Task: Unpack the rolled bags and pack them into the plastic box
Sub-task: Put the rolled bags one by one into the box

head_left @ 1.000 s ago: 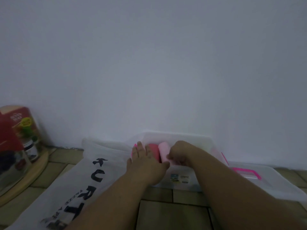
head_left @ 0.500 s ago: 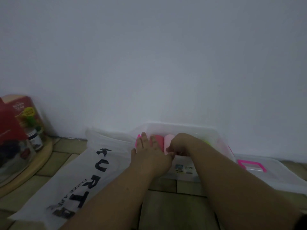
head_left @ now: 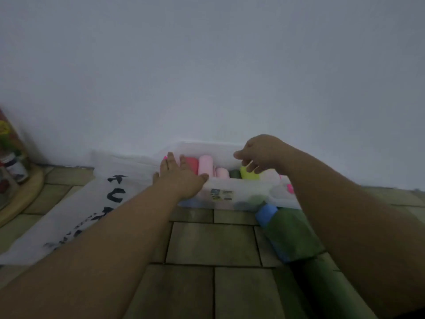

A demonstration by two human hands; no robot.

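Blue roll [head_left: 266,214] and green roll [head_left: 292,233] lie on the floor [head_left: 207,245] just outside the plastic box's [head_left: 230,194] front right corner, side by side, long axes running from the box back toward the person. They sit below the right forearm, so the right hand [head_left: 259,153] looks the nearer one. It hovers over the box's right half, fingers loosely curled, holding nothing I can make out. Both rolls look soft, tightly wound and plain-coloured.

Inside the box a row is packed already: red, pink roll [head_left: 205,165], paler pink, dark green, yellow-green roll [head_left: 248,174]. The left hand [head_left: 181,178] lies flat on the left end, fingers straight, pressing down. Off to the left lies a white bag [head_left: 92,199] with black lettering.
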